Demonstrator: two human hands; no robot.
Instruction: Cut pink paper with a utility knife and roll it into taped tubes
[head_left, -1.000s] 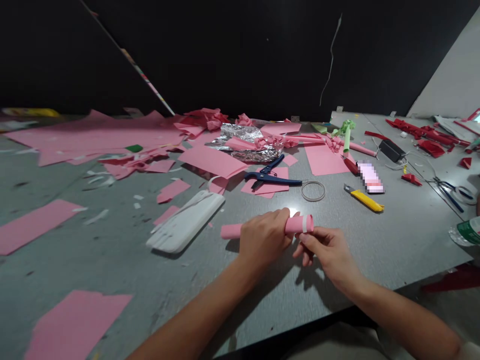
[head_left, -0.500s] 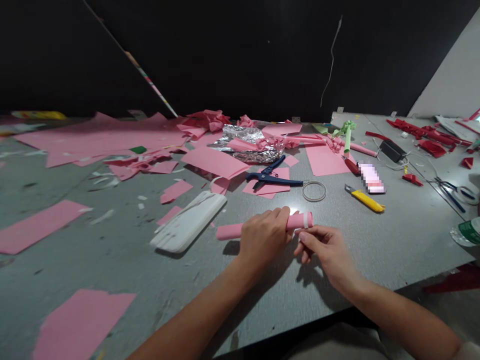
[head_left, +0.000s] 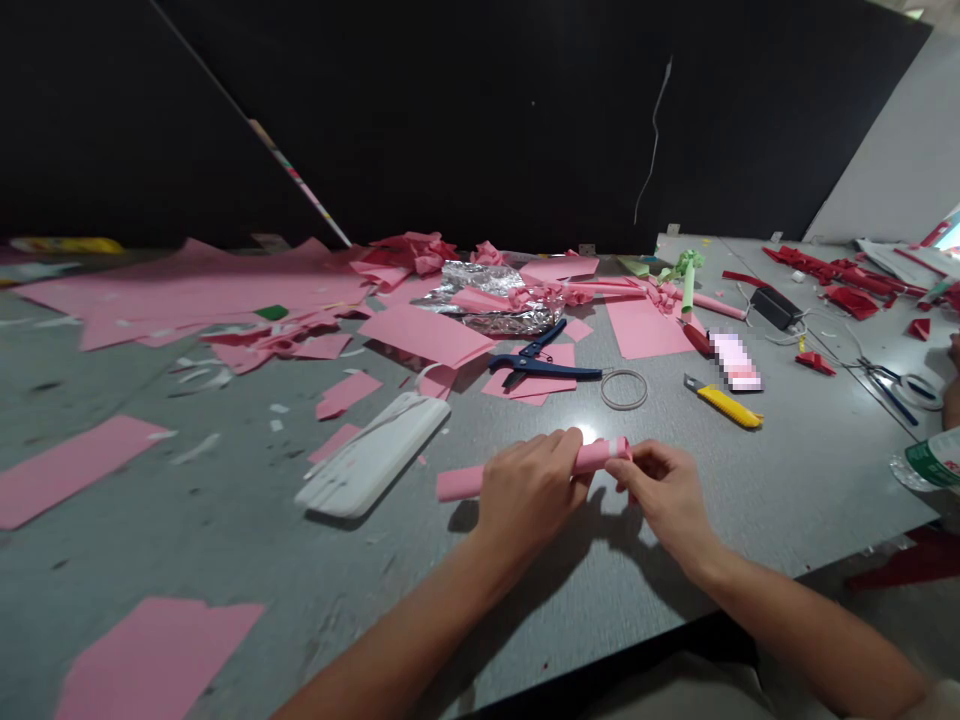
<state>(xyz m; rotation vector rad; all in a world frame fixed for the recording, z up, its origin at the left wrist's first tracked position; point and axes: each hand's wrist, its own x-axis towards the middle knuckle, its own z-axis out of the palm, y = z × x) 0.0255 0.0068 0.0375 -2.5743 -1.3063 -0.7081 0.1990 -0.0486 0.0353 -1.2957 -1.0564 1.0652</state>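
My left hand [head_left: 529, 487] is wrapped around a rolled pink paper tube [head_left: 459, 483], held just above the grey table. A white band of tape [head_left: 616, 448] circles the tube near its right end. There my right hand [head_left: 667, 490] pinches the tube's rim between thumb and index finger. Part of the pinch is hidden behind the fingers. To the left of the tube lies a white slab-like object [head_left: 375, 455] with a rounded end. Beyond my hands are dark blue cutters [head_left: 544, 365] and a coil of wire [head_left: 624, 389].
A yellow utility knife [head_left: 726, 403] and a phone [head_left: 735, 362] lie right of the coil. Pink paper sheets [head_left: 427, 335], crumpled scraps and foil [head_left: 525, 318] cover the back. Scissors [head_left: 892, 385], a bottle [head_left: 930, 462] and another person's hand [head_left: 952, 395] are far right.
My right hand has moved up and closed on the tube's right end; before, its fingers were just below the tape. The tube's right end tilts up slightly more.
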